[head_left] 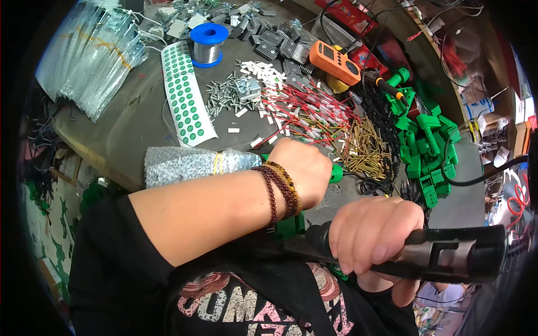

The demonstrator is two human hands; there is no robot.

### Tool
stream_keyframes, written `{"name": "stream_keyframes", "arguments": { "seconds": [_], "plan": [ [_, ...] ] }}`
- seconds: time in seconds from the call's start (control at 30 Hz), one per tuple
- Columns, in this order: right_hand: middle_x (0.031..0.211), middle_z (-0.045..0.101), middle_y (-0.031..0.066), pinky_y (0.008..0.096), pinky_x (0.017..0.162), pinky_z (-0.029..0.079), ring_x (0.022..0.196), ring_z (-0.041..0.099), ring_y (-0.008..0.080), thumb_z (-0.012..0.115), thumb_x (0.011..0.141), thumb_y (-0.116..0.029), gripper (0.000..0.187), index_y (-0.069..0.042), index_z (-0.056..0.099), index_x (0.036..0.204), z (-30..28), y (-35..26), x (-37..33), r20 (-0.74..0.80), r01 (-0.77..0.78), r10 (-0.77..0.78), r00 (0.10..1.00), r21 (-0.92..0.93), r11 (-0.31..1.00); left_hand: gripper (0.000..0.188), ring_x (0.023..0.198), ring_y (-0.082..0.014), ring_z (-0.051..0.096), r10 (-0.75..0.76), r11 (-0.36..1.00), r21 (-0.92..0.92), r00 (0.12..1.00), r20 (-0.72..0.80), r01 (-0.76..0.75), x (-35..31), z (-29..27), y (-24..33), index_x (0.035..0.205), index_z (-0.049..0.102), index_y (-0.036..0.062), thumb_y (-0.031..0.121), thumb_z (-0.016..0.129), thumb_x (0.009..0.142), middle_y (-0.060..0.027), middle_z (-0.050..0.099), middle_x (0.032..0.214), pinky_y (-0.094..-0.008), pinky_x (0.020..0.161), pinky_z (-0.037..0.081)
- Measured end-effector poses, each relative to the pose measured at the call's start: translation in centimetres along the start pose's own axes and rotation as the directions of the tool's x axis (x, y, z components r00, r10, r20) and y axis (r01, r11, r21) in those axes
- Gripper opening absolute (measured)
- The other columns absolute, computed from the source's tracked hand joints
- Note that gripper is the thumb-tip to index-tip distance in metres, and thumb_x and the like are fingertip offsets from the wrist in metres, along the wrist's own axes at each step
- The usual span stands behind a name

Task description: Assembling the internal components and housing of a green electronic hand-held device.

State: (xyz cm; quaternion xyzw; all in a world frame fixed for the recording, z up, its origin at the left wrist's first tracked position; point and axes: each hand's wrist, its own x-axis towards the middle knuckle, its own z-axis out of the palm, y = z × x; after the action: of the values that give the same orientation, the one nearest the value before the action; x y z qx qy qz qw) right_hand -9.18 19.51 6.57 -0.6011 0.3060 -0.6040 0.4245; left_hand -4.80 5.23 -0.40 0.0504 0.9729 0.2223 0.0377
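Note:
My left hand (302, 168), with beaded bracelets at its wrist, is curled closed. A green plastic part (336, 173) shows beyond its knuckles, mostly hidden by the hand. More green plastic (291, 225) lies below that wrist. My right hand (375, 232) wraps around a thick black cylindrical tool (468, 255), held nearly level, its narrower end pointing left under my left forearm. The tool's tip is too dark to make out.
Behind my hands lie red wires with white ends (308, 106), brass pins (367, 148) and screws (221, 96). Green plastic housings (431, 140) heap at right. An orange meter (335, 61), solder spool (208, 45), sticker sheet (185, 92) and bubble-wrap pouch (179, 165) are also there.

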Motion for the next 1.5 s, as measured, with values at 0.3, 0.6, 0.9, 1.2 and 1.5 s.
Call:
{"name": "stream_keyframes", "arguments": {
  "seconds": [0.3,0.6,0.9,1.2,1.5],
  "plan": [
    [0.087,0.070,0.0134,0.0384,0.065,0.053,0.069,0.069,0.0286,0.092,0.072,-0.036,0.062,0.002,0.061,0.110,-0.2,0.7,0.3,-0.013,-0.005,0.006,1.000,0.044,0.999,0.034,0.088,-0.0314,0.072,-0.019,1.000,-0.001,1.000,0.020,0.019,0.0,-0.1,-0.2,0.107,0.070,0.0082,0.027,0.064,0.080,-0.0133,0.073,0.092,-0.0438,0.073,0.057],
    [0.079,0.068,0.0132,0.0366,0.063,0.054,0.067,0.068,0.0266,0.087,0.081,-0.031,0.053,0.002,0.057,0.109,0.8,-0.2,3.8,0.183,0.053,-0.049,0.982,-0.020,0.998,0.024,0.087,-0.0276,0.074,0.007,1.000,0.010,1.000,-0.017,-0.007,-0.4,-0.3,-0.1,0.095,0.074,0.0095,0.026,0.063,0.082,-0.0115,0.076,0.089,-0.0413,0.074,0.057],
    [0.079,0.067,0.0115,0.0345,0.054,0.052,0.063,0.066,0.0248,0.089,0.076,-0.038,0.060,0.004,0.060,0.106,2.0,3.2,3.2,0.068,0.055,-0.057,0.996,0.029,0.998,0.028,0.087,-0.0277,0.074,0.030,0.999,-0.036,0.997,-0.067,-0.033,-0.3,0.3,-0.6,0.094,0.075,0.0095,0.032,0.063,0.082,-0.0128,0.076,0.090,-0.0426,0.074,0.057],
    [0.070,0.065,0.0114,0.0350,0.050,0.050,0.060,0.065,0.0248,0.082,0.086,-0.029,0.035,0.000,0.062,0.082,0.9,-2.5,6.1,0.394,-0.158,0.045,0.918,0.257,0.953,0.033,0.090,-0.0303,0.069,0.099,0.995,-0.012,0.973,-0.211,-0.104,-2.6,2.4,1.3,0.094,0.070,0.0062,0.038,0.059,0.092,-0.0129,0.070,0.086,-0.0440,0.081,0.054],
    [0.074,0.064,0.0073,0.0370,0.058,0.049,0.058,0.061,0.0222,0.087,0.073,-0.038,0.051,-0.006,0.055,0.096,-1.1,1.5,4.8,-0.240,0.060,-0.100,0.966,-0.170,0.984,0.039,0.091,-0.0346,0.065,-0.061,0.966,-0.258,0.981,-0.184,0.012,-9.2,-0.6,-4.1,0.113,0.071,0.0106,0.043,0.066,0.092,-0.0127,0.063,0.087,-0.0445,0.080,0.052]
  ]
}}
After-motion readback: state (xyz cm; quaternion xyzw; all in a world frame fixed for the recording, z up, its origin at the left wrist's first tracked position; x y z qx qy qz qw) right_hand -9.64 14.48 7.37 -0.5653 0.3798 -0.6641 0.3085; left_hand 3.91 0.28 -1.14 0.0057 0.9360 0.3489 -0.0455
